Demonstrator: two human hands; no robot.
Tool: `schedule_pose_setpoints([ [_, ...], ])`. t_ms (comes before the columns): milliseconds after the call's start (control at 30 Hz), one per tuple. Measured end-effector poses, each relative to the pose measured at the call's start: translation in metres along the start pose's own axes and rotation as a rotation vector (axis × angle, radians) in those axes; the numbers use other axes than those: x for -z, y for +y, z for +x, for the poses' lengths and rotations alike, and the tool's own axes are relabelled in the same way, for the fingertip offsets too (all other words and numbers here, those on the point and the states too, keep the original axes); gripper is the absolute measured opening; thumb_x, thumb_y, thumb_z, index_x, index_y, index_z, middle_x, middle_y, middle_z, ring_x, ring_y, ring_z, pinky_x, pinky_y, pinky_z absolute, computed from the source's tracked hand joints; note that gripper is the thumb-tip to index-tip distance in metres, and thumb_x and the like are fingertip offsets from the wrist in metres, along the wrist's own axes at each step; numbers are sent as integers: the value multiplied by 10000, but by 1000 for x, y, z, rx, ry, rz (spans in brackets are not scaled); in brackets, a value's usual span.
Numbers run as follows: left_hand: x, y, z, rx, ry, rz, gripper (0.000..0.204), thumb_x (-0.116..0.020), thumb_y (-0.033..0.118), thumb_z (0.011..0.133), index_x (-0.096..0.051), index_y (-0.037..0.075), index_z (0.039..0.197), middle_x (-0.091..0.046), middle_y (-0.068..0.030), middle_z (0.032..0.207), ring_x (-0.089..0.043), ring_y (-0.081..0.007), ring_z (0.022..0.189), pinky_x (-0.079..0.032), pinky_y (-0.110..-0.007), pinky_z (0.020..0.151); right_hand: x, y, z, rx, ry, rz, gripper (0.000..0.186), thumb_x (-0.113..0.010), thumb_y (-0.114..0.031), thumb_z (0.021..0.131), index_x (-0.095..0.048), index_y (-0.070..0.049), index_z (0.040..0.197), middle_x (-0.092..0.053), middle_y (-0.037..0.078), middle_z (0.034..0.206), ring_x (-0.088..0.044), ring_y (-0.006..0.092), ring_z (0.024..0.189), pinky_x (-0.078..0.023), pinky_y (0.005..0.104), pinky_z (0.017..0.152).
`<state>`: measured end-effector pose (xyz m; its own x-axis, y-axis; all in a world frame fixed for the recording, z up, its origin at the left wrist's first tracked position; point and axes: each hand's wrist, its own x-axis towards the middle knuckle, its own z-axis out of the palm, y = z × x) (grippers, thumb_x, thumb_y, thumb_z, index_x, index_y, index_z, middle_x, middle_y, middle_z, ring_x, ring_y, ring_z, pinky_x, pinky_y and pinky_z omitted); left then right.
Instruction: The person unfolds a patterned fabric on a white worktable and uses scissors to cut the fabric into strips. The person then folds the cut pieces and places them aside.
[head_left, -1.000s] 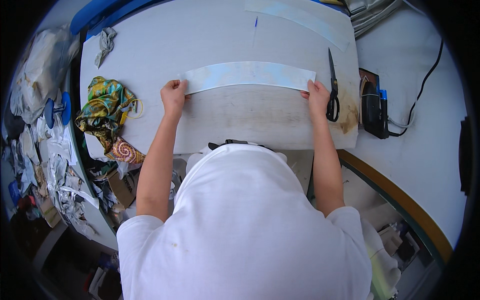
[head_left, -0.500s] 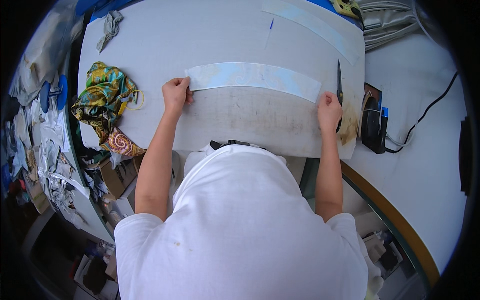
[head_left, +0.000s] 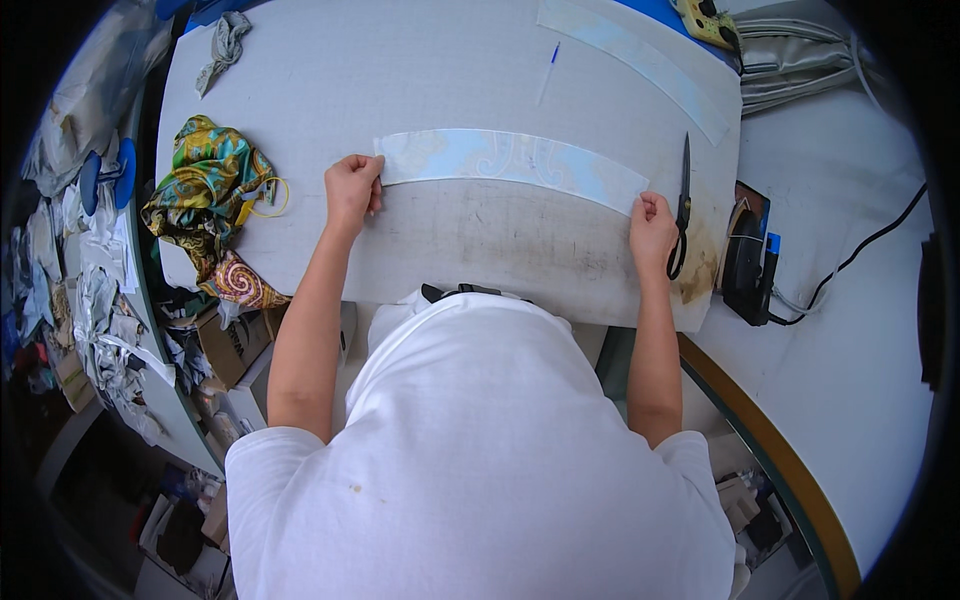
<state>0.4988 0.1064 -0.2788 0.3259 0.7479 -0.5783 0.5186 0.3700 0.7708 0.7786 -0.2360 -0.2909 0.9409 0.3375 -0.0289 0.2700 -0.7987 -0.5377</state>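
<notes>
A long curved strip of pale blue and white patterned fabric (head_left: 500, 157) is stretched between my two hands over the pale table. My left hand (head_left: 352, 192) pinches its left end between thumb and fingers. At the other end my right hand (head_left: 652, 232) is closed on the strip's lower right corner. Just right of that hand lies a pair of black scissors (head_left: 683, 215), blades pointing away from me. Farther back, a blue-tipped pen (head_left: 551, 68) rests on the table beside a second, similar curved strip (head_left: 640, 65).
Green and gold patterned cloth (head_left: 205, 185) is bunched on the left, with a yellow loop beside it. A grey rag (head_left: 222, 52) lies at the far left. On the right, a black device (head_left: 745, 262) with a cord sits past the brown-stained edge of the padded table (head_left: 500, 260).
The view has shifted slightly. My right hand has moved a little inward and now pinches the fabric's right corner. The left hand keeps its hold on the other end.
</notes>
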Motion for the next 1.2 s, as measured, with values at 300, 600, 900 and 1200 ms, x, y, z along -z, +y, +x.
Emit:
schedule_pose_setpoints([
  [300, 0, -4, 5, 21, -15, -4, 196, -652, 178, 908, -608, 15, 808, -558, -25, 562, -466, -111, 371, -333, -267, 347, 8, 8, 2, 7, 142, -42, 211, -641, -154, 887, -673, -32, 1056, -682, 122, 913, -663, 278, 800, -522, 378, 765],
  [600, 14, -19, -10, 45, -82, -152, 219, -670, 202, 928, -643, -6, 864, -575, -31, 576, -507, -118, 393, -370, -265, 354, 31, 50, -52, 2, 181, -151, 406, -596, -55, 832, -578, -45, 1237, -558, 180, 1175, -525, 366, 1132, -420, 454, 983],
  [900, 1, -15, -14, -108, -4, 168, 210, -696, 176, 878, -609, -5, 817, -521, -10, 604, -464, -103, 481, -384, -266, 456, -8, -36, -20, 168, -142, 123, 461, -698, -62, 802, -590, -17, 1249, -633, 160, 1199, -615, 293, 1124, -476, 391, 985],
  [1200, 1, 53, -94, -999, 102, 205, 125, -721, 32, 827, -627, -3, 901, -611, -86, 959, -575, -146, 795, -491, -272, 701, -7, -333, 18, 943, -1182, -270, 414, -765, -139, 748, -671, -54, 1143, -700, 119, 973, -668, 239, 936, -519, 320, 843],
])
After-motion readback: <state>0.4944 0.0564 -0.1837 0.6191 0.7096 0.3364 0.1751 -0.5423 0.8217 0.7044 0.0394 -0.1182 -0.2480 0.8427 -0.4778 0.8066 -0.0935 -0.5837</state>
